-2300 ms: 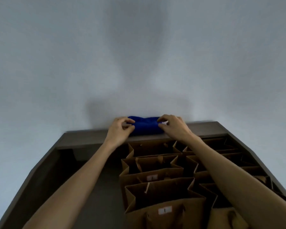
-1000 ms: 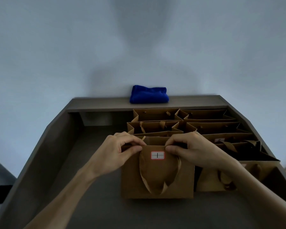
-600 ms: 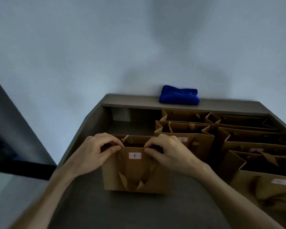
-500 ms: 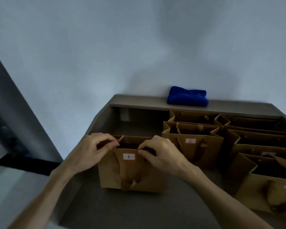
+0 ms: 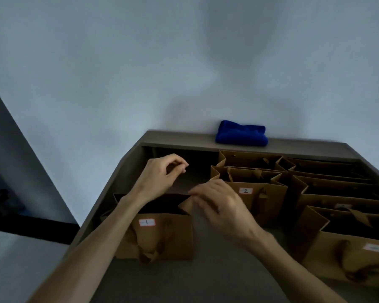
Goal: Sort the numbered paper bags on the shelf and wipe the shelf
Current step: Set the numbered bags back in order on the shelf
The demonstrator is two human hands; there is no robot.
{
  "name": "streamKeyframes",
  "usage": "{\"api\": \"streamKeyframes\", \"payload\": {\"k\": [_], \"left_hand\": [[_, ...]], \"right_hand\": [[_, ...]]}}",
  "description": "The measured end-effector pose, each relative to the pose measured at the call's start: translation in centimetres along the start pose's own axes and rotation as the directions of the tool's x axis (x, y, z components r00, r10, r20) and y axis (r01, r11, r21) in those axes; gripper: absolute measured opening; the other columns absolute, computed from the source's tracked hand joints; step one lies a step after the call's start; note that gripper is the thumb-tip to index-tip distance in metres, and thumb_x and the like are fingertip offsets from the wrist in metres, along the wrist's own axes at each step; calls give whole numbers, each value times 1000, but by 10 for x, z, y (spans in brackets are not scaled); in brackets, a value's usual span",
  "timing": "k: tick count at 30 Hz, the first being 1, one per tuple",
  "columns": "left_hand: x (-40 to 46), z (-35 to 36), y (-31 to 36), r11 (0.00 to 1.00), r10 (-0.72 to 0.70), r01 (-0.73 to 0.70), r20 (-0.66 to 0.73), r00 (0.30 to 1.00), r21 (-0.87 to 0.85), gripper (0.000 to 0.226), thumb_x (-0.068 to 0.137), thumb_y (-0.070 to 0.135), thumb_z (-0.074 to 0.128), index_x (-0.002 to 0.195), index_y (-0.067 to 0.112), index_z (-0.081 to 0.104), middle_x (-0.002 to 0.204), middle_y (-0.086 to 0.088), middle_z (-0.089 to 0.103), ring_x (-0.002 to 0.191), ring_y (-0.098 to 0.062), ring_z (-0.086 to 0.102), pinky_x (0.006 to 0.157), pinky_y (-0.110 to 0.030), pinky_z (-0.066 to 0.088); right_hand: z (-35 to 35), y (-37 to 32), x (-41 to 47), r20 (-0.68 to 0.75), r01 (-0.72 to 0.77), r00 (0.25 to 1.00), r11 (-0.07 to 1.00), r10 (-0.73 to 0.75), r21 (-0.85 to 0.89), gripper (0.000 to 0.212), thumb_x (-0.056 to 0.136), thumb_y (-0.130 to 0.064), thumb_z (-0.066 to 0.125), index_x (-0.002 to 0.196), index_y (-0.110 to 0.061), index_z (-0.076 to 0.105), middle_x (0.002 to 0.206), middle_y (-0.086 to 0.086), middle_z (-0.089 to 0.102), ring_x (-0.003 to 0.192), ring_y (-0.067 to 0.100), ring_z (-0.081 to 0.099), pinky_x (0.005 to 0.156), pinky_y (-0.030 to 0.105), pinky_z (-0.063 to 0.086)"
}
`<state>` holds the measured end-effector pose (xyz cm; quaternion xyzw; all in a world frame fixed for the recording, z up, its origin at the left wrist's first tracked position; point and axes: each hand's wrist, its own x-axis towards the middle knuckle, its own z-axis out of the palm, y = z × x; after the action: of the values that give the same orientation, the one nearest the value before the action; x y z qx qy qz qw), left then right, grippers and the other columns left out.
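Note:
A brown paper bag labelled 1 [image 5: 162, 235] stands upright near the left front of the grey shelf [image 5: 217, 278]. My left hand [image 5: 160, 176] hovers above and behind the bag with loosely curled fingers, holding nothing. My right hand [image 5: 221, 204] is blurred, just right of the bag's top edge, fingers relaxed and empty. A bag labelled 2 [image 5: 254, 193] stands behind my right hand. A folded blue cloth [image 5: 241, 133] lies on the back ledge.
Several more brown bags stand in rows on the right [image 5: 346, 215], one near the front right with a blurred label [image 5: 374, 248]. A white wall rises behind the shelf. The shelf's left edge [image 5: 109, 193] drops to a dark floor.
Both hands have let go of bag 1's top edge and lifted away; the left rose toward the back, the right moved right. Bag 1 now stands at the left.

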<state>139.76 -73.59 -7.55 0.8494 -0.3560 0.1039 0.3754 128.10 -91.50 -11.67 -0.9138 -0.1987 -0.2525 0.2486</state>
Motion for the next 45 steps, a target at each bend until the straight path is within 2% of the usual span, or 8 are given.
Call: {"api": "streamKeyframes", "payload": {"k": [5,8,12,22,26,33,40,45], "left_hand": [[0,33,-15,996,-1,-11,132,991,93,20,96,24,56,114,25,63,108,10,65,91,6,59,74,-10,45],[-2,41,-22,991,-35,8,196,980,133,22,98,25,51,119,24,59,112,8,63,92,2,58,76,-15,46],[0,42,-22,988,-15,-9,157,988,152,24,98,24,51,121,22,58,114,6,61,97,-2,57,81,-18,48],[-12,43,-21,987,-3,-5,53,999,163,34,98,23,49,132,20,48,131,2,52,118,-10,50,98,-32,46],[-14,37,-16,997,-13,13,1,1000,71,36,98,19,50,135,19,47,135,2,47,123,-9,46,100,-26,43],[3,1,-11,996,-23,17,-73,997,-91,31,99,13,49,128,21,55,124,8,56,108,8,52,83,-2,42],[1,-33,-27,998,-53,46,-149,987,-47,27,100,13,47,121,23,59,120,11,60,112,-1,55,92,-16,46],[-7,-49,-47,992,-123,125,-138,983,12,25,100,11,47,119,22,59,121,9,59,113,-5,54,86,-7,39]], "right_hand": [[-64,56,-16,-65,-294,956,930,287,-219,25,96,-28,53,119,-26,63,114,-8,66,112,6,53,97,29,45],[-90,83,-21,71,-381,899,851,432,-361,25,98,-30,53,121,-27,63,116,-10,64,110,6,49,94,25,38],[-97,105,-19,250,-413,803,808,541,-421,17,96,-40,53,109,-40,64,102,-9,63,99,12,56,91,41,51],[-88,84,9,181,-484,845,863,503,-142,21,100,-28,52,111,-23,69,100,-11,67,95,4,61,82,20,47],[-82,79,17,155,-426,881,892,448,-154,21,99,-30,53,112,-25,69,105,-8,68,101,7,59,88,29,51],[-59,47,43,50,-138,985,929,165,-344,24,99,-33,51,114,-24,67,103,-6,64,92,6,36,73,27,35],[13,15,62,59,-181,981,978,187,-102,22,100,-31,49,114,-27,66,107,-5,55,98,10,45,81,29,47],[55,12,68,155,-211,967,976,200,59,21,97,-36,52,110,-29,67,106,-10,63,102,6,55,85,34,54]]}}
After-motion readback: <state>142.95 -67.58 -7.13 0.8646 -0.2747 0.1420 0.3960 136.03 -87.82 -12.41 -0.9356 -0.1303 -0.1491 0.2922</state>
